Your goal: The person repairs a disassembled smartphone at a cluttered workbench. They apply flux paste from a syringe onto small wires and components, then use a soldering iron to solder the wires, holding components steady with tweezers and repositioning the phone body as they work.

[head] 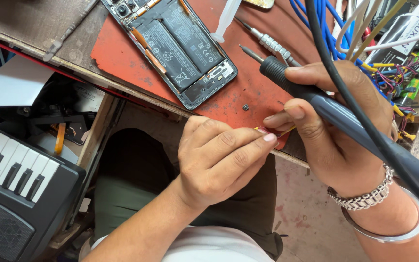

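Observation:
My right hand (338, 128) holds a grey-handled soldering iron (316, 99), its metal tip pointing up and left over the red mat (132, 58). Its thumb and forefinger also pinch a small yellow and red piece (276, 131) at the mat's front edge. My left hand (219, 157) pinches the same small piece from the left, fingertips meeting those of the right hand. An opened phone (175, 43) with its black battery exposed lies on the mat behind both hands. A tiny dark chip (245, 107) rests on the mat just above the fingers.
A screwdriver (267, 41) and a white syringe-like tube (226, 19) lie on the mat. Blue, white and black cables (335, 29) hang at the right. A black keyboard instrument (15, 179) sits low at the left, below the wooden bench edge (73, 63).

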Demonstrator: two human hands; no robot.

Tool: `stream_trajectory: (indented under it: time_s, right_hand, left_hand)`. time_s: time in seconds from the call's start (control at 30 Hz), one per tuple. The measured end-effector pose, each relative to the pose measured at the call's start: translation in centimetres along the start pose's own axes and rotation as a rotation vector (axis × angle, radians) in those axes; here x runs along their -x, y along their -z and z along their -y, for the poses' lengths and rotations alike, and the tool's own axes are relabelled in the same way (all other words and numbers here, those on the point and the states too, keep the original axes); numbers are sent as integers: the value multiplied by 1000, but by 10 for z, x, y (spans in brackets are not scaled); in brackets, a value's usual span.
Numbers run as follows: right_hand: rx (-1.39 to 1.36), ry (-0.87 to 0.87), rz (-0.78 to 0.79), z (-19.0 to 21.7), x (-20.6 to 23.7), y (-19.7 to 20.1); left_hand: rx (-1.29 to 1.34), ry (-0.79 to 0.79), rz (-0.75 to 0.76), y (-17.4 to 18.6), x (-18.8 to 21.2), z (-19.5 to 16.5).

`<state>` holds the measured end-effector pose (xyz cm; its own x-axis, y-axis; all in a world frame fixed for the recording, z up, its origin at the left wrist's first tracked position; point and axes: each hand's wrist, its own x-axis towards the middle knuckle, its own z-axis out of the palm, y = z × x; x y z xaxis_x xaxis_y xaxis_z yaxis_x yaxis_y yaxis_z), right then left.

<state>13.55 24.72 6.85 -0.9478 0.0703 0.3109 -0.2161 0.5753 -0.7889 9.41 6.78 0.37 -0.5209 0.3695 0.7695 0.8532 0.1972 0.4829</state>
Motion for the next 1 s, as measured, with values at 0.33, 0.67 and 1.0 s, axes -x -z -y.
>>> stream_trajectory:
  time_s: [0.33, 0.67, 1.0]
  right_hand:
    - [60, 41, -5, 0, 0, 0]
    - [-49, -49, -13, 1, 2, 2]
    - [-3, 65, -19, 0, 3, 5]
  left_hand:
    - [-109, -152, 83, 5, -1, 6]
    - [-138, -254, 186, 18, -29, 4]
    - [-206, -361, 301, 26, -39, 10]
